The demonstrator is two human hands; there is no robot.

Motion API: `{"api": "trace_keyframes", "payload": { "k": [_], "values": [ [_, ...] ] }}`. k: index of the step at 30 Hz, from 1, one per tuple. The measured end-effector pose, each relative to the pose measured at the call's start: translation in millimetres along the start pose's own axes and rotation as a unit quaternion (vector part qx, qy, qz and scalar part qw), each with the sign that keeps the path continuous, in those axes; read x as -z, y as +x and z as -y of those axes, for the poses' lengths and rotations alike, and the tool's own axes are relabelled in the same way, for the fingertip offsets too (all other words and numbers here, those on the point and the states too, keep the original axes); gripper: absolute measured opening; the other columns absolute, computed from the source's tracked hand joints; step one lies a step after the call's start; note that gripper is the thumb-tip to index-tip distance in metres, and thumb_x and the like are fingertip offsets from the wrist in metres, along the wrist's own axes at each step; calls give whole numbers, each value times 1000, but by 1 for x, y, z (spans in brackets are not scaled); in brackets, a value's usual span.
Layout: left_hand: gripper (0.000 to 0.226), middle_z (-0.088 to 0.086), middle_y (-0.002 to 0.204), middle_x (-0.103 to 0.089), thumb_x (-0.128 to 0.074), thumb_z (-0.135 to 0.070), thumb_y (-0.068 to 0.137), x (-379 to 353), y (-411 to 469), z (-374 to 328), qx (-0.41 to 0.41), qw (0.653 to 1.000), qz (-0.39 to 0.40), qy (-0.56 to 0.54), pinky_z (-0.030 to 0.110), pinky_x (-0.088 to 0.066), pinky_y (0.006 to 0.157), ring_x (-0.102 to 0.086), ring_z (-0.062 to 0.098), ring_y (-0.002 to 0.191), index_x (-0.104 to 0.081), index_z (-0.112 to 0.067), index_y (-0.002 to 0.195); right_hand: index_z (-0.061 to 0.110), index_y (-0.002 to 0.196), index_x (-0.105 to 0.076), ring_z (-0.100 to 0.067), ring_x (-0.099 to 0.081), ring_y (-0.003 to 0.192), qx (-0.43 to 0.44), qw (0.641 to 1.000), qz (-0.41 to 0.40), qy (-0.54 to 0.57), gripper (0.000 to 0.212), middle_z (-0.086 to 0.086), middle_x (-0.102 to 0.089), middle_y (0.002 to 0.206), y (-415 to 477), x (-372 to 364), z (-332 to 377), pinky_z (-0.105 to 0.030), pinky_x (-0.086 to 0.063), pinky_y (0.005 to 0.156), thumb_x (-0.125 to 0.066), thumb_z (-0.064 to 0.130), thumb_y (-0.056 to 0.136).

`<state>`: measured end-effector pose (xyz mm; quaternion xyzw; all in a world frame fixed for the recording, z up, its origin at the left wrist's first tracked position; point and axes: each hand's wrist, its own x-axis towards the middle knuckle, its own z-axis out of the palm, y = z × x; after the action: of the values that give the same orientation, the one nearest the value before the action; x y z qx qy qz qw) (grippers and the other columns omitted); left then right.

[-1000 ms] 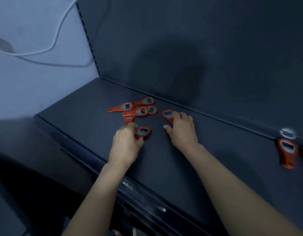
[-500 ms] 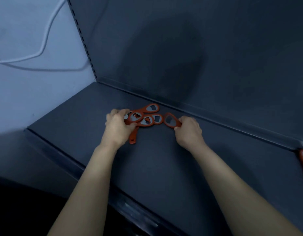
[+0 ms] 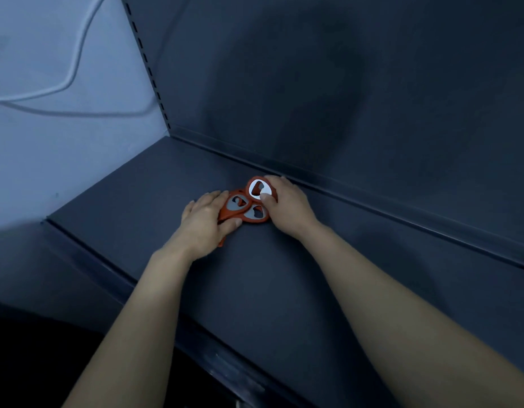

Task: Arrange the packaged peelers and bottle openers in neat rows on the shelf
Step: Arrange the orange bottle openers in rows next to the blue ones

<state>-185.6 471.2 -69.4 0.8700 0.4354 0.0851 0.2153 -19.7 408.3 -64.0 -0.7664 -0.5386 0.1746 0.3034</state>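
Seen from the head camera: I am watching two bare hands working a small heap of orange bottle openers [image 3: 240, 208] on the dark shelf [image 3: 131, 210]. The left hand [image 3: 206, 222] is gripping the handles, fingers and thumb curling round them. The right hand [image 3: 287, 206] is pinching the top opener [image 3: 259, 188], thumb pressing on its bright metal head. The heap is lying between both grips, near the back panel [image 3: 313, 83] beyond them. A white cable [image 3: 75, 63] is hanging well to their left.
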Motion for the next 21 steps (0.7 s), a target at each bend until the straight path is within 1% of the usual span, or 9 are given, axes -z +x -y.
{"api": "trace_keyframes", "payload": {
  "k": [4,9,13,16,18,21],
  "values": [
    [64,4,153,-24,-53,-33,93,-3,-7,-14,-12,1000,11,-8,37,-4,117,-18,19,141,-25,-15,147,16,123,-52,-24,-48,112,1,1000,5,-9,30,-6,-55,120,-16,9,-13,-36,-34,102,-46,22,94],
    [61,-1,154,-21,-51,-30,94,-17,-23,-49,-53,997,45,-24,32,2,117,-16,15,142,-23,-18,148,15,124,-52,-22,-44,120,-12,1000,-29,0,29,-4,-55,122,-62,31,-38,-33,-31,104,-46,18,95],
    [62,-1,154,-22,-52,-29,94,-38,-38,-90,-106,991,80,-22,36,-4,117,-15,16,142,-23,-18,148,18,124,-53,-18,-49,114,-57,996,-59,32,30,-1,-57,120,-110,60,-63,-27,-37,98,-50,19,95],
    [62,-2,150,-29,-59,-28,90,-52,-51,-120,-136,986,80,-42,33,-9,115,-18,17,139,-30,-20,145,22,122,-54,-16,-49,112,-87,993,-68,36,28,2,-58,117,-147,82,-80,-27,-40,94,-52,21,94],
    [61,-5,145,-37,-65,-25,86,-61,-61,-139,-158,982,77,-64,29,-13,109,-22,15,134,-38,-24,141,23,120,-55,-16,-52,109,-112,989,-77,50,26,2,-59,113,-172,95,-89,-28,-43,90,-53,21,94],
    [58,-11,133,-46,-69,-22,81,-75,-73,-165,-183,976,83,-90,26,-17,99,-29,12,124,-46,-30,134,24,117,-56,-16,-55,102,-140,984,-96,58,24,-2,-60,108,-202,109,-100,-22,-41,80,-53,20,93]
  ]
}}
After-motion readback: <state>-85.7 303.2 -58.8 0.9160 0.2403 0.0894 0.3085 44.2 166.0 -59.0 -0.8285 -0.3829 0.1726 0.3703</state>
